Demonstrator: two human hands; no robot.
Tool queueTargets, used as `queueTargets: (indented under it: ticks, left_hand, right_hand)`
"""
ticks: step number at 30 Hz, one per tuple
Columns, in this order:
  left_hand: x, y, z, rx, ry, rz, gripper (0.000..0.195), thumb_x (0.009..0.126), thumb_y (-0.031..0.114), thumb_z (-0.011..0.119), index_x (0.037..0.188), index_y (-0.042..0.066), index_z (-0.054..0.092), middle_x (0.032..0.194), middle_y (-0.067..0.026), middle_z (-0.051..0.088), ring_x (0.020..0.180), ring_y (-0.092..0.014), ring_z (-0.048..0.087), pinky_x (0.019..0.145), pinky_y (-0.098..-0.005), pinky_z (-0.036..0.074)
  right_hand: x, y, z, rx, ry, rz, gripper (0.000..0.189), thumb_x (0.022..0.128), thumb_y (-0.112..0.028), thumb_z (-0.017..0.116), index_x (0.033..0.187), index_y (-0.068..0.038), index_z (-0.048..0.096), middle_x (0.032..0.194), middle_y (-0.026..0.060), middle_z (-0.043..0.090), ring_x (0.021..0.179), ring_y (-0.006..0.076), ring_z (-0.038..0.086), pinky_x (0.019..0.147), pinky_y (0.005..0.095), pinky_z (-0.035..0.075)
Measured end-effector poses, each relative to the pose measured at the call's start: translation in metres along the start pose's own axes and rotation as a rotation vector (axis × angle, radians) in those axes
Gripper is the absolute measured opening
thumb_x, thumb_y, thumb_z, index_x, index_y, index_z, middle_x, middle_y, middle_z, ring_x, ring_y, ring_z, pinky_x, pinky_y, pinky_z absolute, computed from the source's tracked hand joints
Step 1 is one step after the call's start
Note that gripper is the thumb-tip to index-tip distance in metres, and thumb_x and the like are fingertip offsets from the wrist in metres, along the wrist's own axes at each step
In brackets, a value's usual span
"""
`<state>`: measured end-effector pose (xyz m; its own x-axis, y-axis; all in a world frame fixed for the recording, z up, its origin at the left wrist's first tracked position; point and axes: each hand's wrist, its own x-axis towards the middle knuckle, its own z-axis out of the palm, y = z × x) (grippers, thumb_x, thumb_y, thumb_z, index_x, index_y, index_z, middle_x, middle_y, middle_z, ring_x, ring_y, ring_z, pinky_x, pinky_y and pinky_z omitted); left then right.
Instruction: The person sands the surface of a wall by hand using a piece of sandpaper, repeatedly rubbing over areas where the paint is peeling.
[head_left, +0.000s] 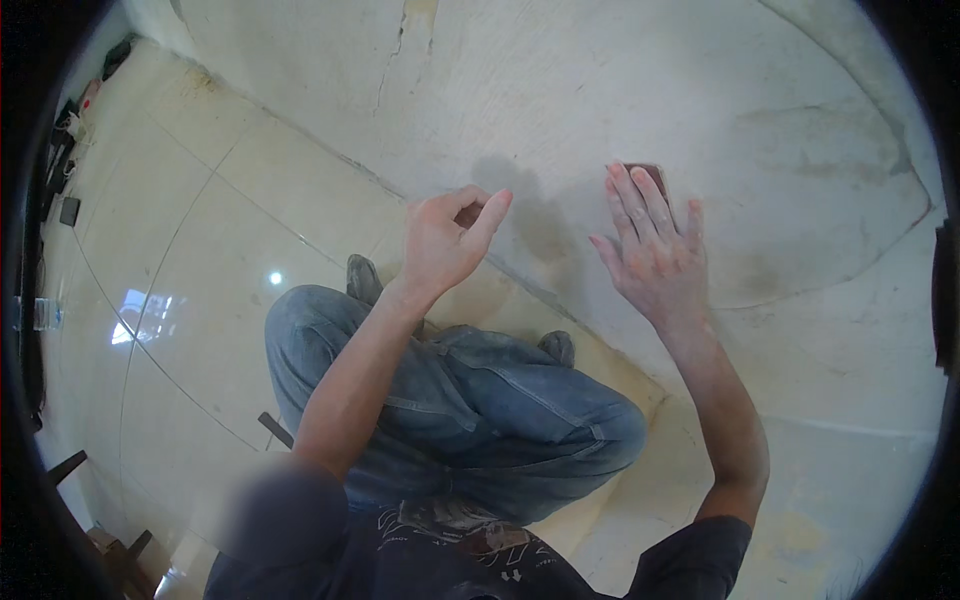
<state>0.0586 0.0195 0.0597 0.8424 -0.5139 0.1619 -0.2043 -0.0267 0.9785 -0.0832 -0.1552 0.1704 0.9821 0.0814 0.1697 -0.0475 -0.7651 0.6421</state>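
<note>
My right hand (656, 251) lies with its fingers spread over a small dark reddish-brown flat piece, perhaps sandpaper or a sanding pad (651, 174), against the pale plastered wall (675, 90). Only the piece's upper edge and right corner show past the fingertips. White dust coats that hand. To the left, my left hand (454, 236) is held in front of the wall's base with its fingers curled and thumb extended; whether anything is inside the curl is hidden. Its shadow falls on the wall. Below both hands are my bent legs in dusty blue jeans (465, 405).
Glossy cream floor tiles (202, 225) meet the wall along a diagonal joint. A crack (386, 71) runs down the plaster. Dark objects and cables line the far left edge, near a small dark block (69, 211) and a clear plastic bottle (46, 314). Wooden furniture legs (139, 544) stand lower left.
</note>
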Motion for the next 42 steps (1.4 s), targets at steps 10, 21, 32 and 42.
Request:
queueTargets:
  ticks: [10,21,32,42]
  left_hand:
    - [0.006,-0.004,-0.002,0.016,-0.01,-0.002,0.034,0.092,0.032,0.065,0.081,0.0,0.07,0.065,-0.0066,0.067,0.063,-0.01,0.065,0.062,-0.0237,0.049]
    - [0.015,-0.016,0.0,-0.149,0.031,-0.061,0.033,0.094,0.029,0.062,0.083,-0.001,0.069,0.065,-0.0046,0.065,0.063,-0.008,0.06,0.061,-0.0232,0.045]
    - [0.015,-0.027,-0.011,-0.039,0.08,-0.071,0.038,0.092,0.034,0.064,0.079,-0.001,0.07,0.062,-0.0045,0.064,0.06,-0.008,0.058,0.057,-0.0237,0.044]
    - [0.011,-0.021,-0.008,0.054,0.069,-0.03,0.039,0.092,0.036,0.064,0.08,-0.001,0.069,0.062,-0.0054,0.065,0.062,-0.009,0.062,0.059,-0.0236,0.046]
  right_hand:
    - [0.075,-0.035,0.008,-0.034,0.121,-0.046,0.069,0.085,-0.045,0.061,0.144,-0.015,0.043,0.154,-0.0066,0.032,0.142,0.0094,0.026,0.118,0.0477,0.007]
    - [0.144,-0.063,0.016,-0.06,0.226,-0.151,0.069,0.083,-0.036,0.058,0.143,-0.006,0.042,0.154,-0.0021,0.032,0.143,0.0126,0.024,0.119,0.0387,0.014]
    - [0.088,-0.013,-0.004,0.05,0.218,-0.171,0.073,0.084,-0.039,0.063,0.147,-0.011,0.037,0.152,-0.0034,0.035,0.14,0.0075,0.03,0.117,0.0373,0.02]
    - [-0.001,0.035,-0.019,-0.115,0.109,-0.036,0.066,0.086,-0.047,0.059,0.144,-0.019,0.043,0.154,-0.009,0.033,0.141,0.0075,0.029,0.118,0.0508,0.005]
